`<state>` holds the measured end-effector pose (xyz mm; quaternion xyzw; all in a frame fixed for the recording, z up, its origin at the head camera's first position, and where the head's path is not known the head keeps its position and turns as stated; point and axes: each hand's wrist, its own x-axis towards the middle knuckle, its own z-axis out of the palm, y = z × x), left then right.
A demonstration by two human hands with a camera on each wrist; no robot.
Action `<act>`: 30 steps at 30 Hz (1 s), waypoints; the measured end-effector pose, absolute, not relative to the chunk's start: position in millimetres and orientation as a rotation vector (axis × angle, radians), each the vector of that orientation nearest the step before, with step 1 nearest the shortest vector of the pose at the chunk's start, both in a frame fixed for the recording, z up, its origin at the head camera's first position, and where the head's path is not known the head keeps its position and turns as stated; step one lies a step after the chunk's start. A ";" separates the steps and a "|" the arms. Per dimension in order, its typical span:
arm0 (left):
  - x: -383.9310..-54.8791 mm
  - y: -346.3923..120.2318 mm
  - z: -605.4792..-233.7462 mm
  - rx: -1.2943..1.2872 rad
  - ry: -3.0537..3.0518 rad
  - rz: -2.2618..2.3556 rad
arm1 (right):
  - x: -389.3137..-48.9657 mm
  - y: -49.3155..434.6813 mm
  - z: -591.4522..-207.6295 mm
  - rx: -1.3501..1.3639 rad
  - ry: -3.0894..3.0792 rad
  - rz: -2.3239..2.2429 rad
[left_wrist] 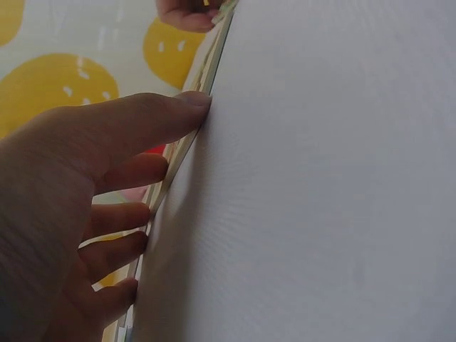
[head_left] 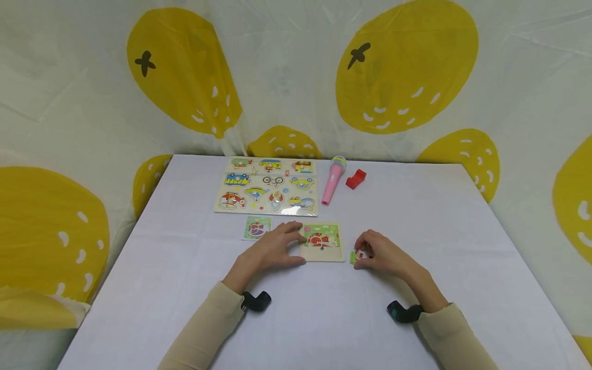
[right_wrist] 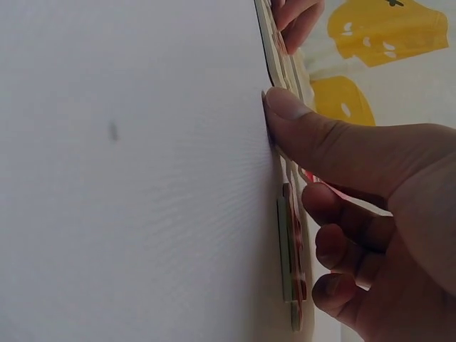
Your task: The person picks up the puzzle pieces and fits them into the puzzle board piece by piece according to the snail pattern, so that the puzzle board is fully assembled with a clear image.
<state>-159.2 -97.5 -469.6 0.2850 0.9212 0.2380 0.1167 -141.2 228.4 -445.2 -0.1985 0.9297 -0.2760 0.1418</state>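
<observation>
A small wooden jigsaw board (head_left: 330, 254) lies on the white table, its upper part filled with a red and green picture and its lower strip bare wood. My left hand (head_left: 276, 246) rests at the board's left side, fingers spread, thumb by the near corner. Right of the board, my right hand (head_left: 381, 255) pinches a green and red jigsaw piece (head_left: 354, 257) between thumb and fingers, close to the tabletop. In the right wrist view, several thin pieces (right_wrist: 291, 249) lie stacked beside the curled fingers. A printed picture card (head_left: 256, 227) lies beyond the left hand.
Behind the small board lies a larger vehicle puzzle (head_left: 259, 204) with a shiny surface. A pink toy microphone (head_left: 331, 184) and a red curved block (head_left: 356, 179) are to its right. A cloth with yellow fruit shapes (head_left: 407, 67) hangs behind the table.
</observation>
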 end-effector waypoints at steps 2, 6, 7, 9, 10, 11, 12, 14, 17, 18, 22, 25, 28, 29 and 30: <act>-159.0 -97.3 -469.4 0.832 2.696 0.696 | -141.9 228.5 -444.4 -0.569 2.667 -0.817; -159.1 -97.0 -468.1 0.826 2.698 0.691 | -142.5 228.6 -441.5 -0.567 2.640 -0.859; -159.0 -97.0 -467.7 0.825 2.698 0.691 | -142.5 228.8 -440.6 -0.567 2.635 -0.867; -158.9 -97.0 -466.8 0.826 2.697 0.696 | -142.5 229.2 -439.0 -0.572 2.627 -0.886; -158.8 -97.0 -466.4 0.827 2.697 0.699 | -142.4 229.5 -438.3 -0.573 2.624 -0.895; -158.6 -96.9 -466.1 0.828 2.696 0.700 | -142.4 229.6 -437.6 -0.577 2.620 -0.906; -158.5 -96.8 -465.7 0.829 2.696 0.701 | -142.4 229.6 -436.9 -0.577 2.615 -0.916; -158.4 -96.6 -465.3 0.828 2.697 0.700 | -143.1 229.0 -436.1 -0.588 2.616 -0.931; -158.3 -96.4 -465.4 0.826 2.700 0.698 | -145.4 226.7 -435.1 -0.595 2.624 -0.948; -158.3 -96.3 -465.4 0.824 2.701 0.698 | -146.5 225.4 -434.7 -0.597 2.629 -0.950; -158.4 -96.2 -465.7 0.821 2.698 0.706 | -151.0 218.1 -432.2 -0.601 2.642 -0.967; -158.5 -96.1 -466.3 0.821 2.694 0.708 | -154.0 211.4 -430.9 -0.604 2.641 -0.980; -158.3 -96.3 -466.7 0.820 2.689 0.711 | -156.7 204.6 -430.5 -0.609 2.631 -0.999; -158.3 -96.3 -466.6 0.819 2.688 0.713 | -157.6 202.4 -430.4 -0.613 2.627 -1.005; -158.3 -96.4 -466.6 0.818 2.687 0.714 | -158.5 200.1 -430.3 -0.619 2.622 -1.013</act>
